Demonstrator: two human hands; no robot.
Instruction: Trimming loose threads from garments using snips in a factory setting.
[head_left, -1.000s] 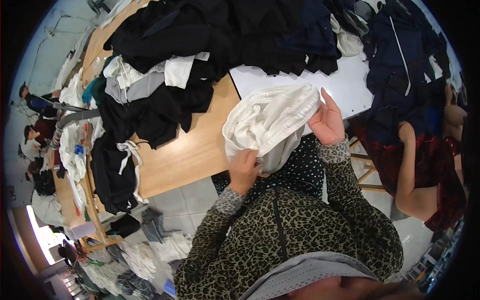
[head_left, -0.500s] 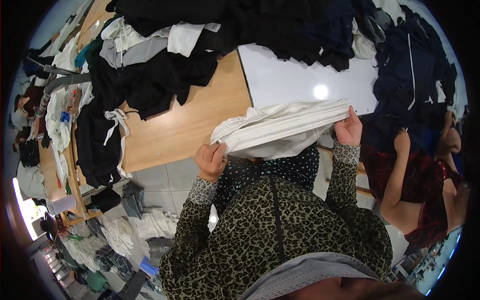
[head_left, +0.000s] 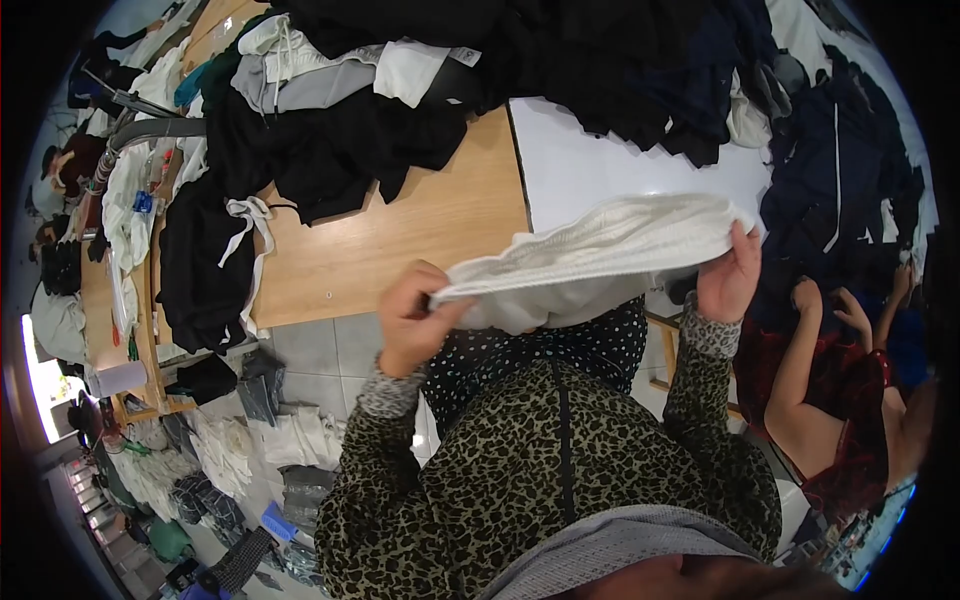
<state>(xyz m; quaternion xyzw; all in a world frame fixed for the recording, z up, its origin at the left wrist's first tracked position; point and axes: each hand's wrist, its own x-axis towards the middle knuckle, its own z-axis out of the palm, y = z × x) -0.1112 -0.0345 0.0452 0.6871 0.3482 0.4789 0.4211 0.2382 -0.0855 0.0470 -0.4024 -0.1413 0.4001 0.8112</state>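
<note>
A white garment (head_left: 610, 262) with a gathered, stretchy-looking band is stretched between my hands at the table's near edge. Its opening faces up, and the rest of the cloth hangs in front of my lap. My left hand (head_left: 412, 318) is closed in a pinch on the band's left end. At the other end, my right hand (head_left: 730, 280) grips the band between thumb and fingers. The wooden tabletop (head_left: 400, 250) and its white section (head_left: 580, 180) lie beyond the cloth.
Black garments (head_left: 330, 160) are heaped along the far side, with a grey and white garment (head_left: 320, 80) on top. Dark navy clothing (head_left: 820, 190) lies at right, beside a co-worker's arms (head_left: 800, 370). Bagged clothes (head_left: 225, 440) lie on the floor at left.
The white garment's band has been turned and opened wider, showing its inside. My right hand has shifted right, and my left hand has turned. The co-worker's second hand has come into sight.
</note>
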